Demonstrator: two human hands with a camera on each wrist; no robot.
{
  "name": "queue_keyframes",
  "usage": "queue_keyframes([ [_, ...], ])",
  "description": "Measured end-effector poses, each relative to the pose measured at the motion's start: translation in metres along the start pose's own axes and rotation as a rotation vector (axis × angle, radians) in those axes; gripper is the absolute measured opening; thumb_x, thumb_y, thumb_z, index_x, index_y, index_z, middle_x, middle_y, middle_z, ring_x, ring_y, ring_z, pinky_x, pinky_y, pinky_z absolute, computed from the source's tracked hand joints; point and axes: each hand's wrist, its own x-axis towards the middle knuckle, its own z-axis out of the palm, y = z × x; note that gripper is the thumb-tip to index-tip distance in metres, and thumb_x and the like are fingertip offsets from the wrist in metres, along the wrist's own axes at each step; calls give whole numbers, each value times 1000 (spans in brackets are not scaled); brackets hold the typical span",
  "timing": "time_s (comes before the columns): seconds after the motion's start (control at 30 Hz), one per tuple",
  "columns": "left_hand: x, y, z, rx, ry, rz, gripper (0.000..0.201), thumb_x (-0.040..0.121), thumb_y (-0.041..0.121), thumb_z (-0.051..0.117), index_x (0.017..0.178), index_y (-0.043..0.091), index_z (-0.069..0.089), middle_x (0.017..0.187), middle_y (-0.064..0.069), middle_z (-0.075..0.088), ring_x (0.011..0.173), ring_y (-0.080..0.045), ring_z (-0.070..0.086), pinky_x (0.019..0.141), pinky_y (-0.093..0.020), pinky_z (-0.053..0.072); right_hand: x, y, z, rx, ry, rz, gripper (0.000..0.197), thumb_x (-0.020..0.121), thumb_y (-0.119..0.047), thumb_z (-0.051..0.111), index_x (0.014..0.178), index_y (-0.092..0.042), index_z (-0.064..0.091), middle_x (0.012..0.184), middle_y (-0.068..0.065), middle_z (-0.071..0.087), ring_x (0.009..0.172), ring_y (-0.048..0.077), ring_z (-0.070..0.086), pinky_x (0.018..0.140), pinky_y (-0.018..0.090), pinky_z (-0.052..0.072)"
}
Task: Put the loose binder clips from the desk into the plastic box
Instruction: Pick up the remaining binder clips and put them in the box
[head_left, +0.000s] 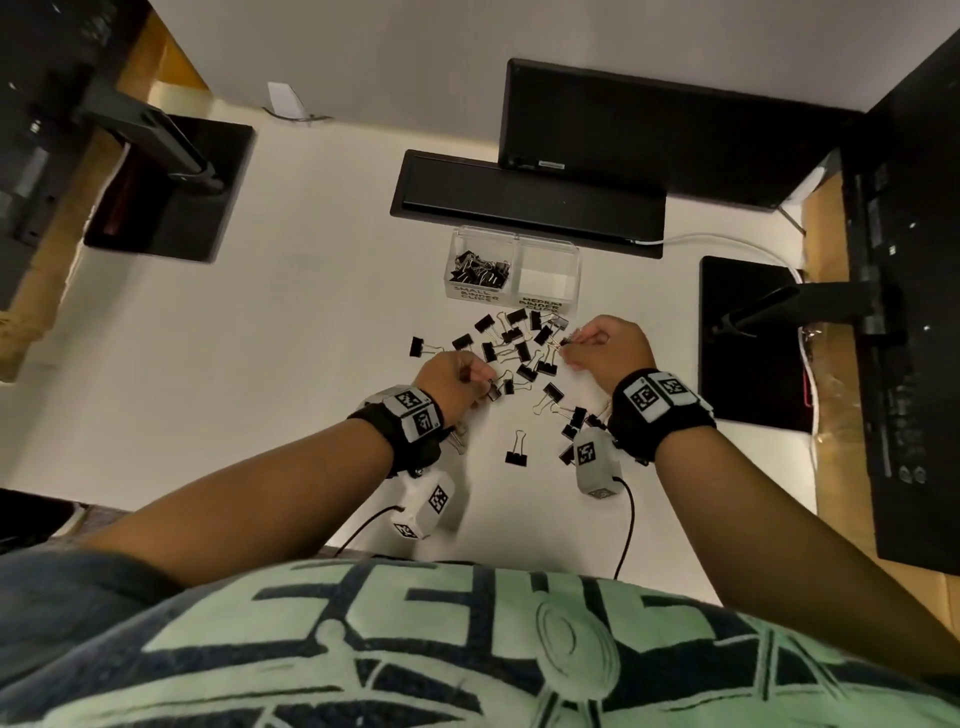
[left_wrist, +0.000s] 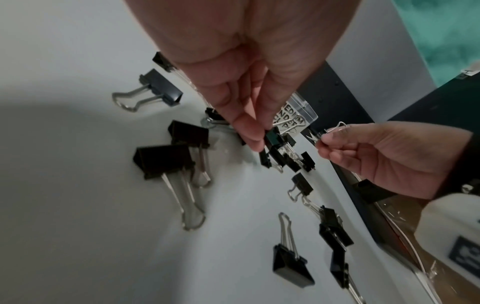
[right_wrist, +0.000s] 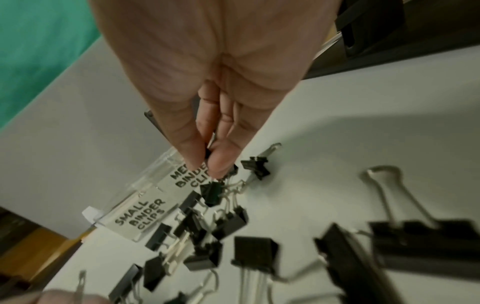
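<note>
Several black binder clips (head_left: 522, 353) lie scattered on the white desk in front of a clear two-compartment plastic box (head_left: 548, 249). Its left compartment, labelled small, holds a heap of clips (head_left: 480, 269); the right one, labelled medium, looks empty. My left hand (head_left: 485, 387) is at the near left of the pile and pinches a small black clip (left_wrist: 273, 137) between thumb and fingertips. My right hand (head_left: 569, 348) is at the pile's right edge, close to the box front, and pinches a small clip (right_wrist: 209, 155) by its wire handle (left_wrist: 337, 125).
A black bar-shaped device (head_left: 524, 200) and a monitor (head_left: 649, 130) stand just behind the box. Black monitor bases (head_left: 171, 192) (head_left: 748, 343) sit at the left and right. A white cable (head_left: 727, 244) runs along the right. More clips (head_left: 517, 449) lie near my wrists.
</note>
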Motion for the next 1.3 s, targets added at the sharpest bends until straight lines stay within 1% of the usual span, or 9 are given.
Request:
queue_keyframes([
  [0.1, 2, 0, -6, -69, -5, -22, 16, 90, 2, 55, 88, 14, 66, 78, -3, 69, 61, -5, 62, 57, -14, 51, 4, -12, 2, 115, -18, 28, 14, 75, 1, 73, 86, -3, 65, 74, 8, 68, 59, 15, 62, 60, 21, 54],
  [0.2, 2, -3, -9, -60, 5, -6, 12, 89, 4, 59, 86, 13, 67, 72, 2, 67, 57, 1, 62, 56, -10, 51, 6, -19, 7, 158, -26, 44, 14, 77, 4, 68, 91, 3, 65, 73, 14, 65, 59, 20, 58, 60, 23, 52],
  [0.43, 4, -8, 2, 533, -172, 231, 16, 88, 10, 58, 98, 14, 70, 106, -1, 63, 94, -16, 61, 90, -26, 49, -2, -13, 11, -6, -121, 26, 3, 84, -8, 66, 82, -9, 69, 69, 4, 65, 59, 12, 58, 61, 18, 51],
  [0.5, 10, -6, 6, 630, -177, 269, 19, 87, 10, 55, 102, 14, 65, 106, -1, 50, 87, -20, 59, 86, -32, 51, -9, -8, 11, -60, -172, 44, 7, 83, -9, 67, 77, -12, 68, 71, 3, 67, 60, 12, 60, 62, 18, 54],
  [0.63, 24, 8, 14, 721, -139, 316, 21, 87, 13, 50, 105, 11, 59, 106, -3, 46, 89, -26, 59, 81, -35, 52, -20, 4, 12, -135, -230, 93, 7, 82, -4, 63, 81, -5, 69, 76, 2, 67, 71, 22, 63, 76, 40, 56],
  [0.73, 29, 16, 21, 808, -177, 304, 24, 89, 16, 51, 110, 7, 57, 113, -9, 48, 96, -29, 58, 80, -37, 51, -25, 13, 2, -151, -203, 88, 18, 85, 0, 50, 84, -1, 68, 91, 0, 67, 73, 18, 62, 72, 35, 54],
  [0.87, 31, 19, 25, 832, -133, 295, 21, 86, 7, 56, 107, 4, 55, 113, -12, 48, 99, -29, 56, 80, -38, 50, -33, 25, -23, -45, -143, 159, 17, 87, 0, 49, 77, -7, 61, 75, 5, 61, 61, 18, 53, 56, 26, 44],
  [1.17, 15, 23, 20, 562, -190, 311, 14, 82, 1, 44, 87, 14, 46, 85, -6, 59, 77, -25, 56, 67, -34, 47, -44, 57, -31, -334, -151, 176, 14, 74, -10, 66, 67, -17, 55, 71, 1, 58, 72, 21, 56, 69, 34, 48],
  [1.3, 5, 25, 25, 650, -277, 338, 22, 82, -3, 44, 88, 11, 60, 90, -1, 54, 83, -20, 56, 71, -26, 44, -42, 45, -14, -331, -135, 107, 20, 76, -13, 69, 65, -19, 53, 67, -3, 54, 71, 22, 57, 72, 33, 49],
])
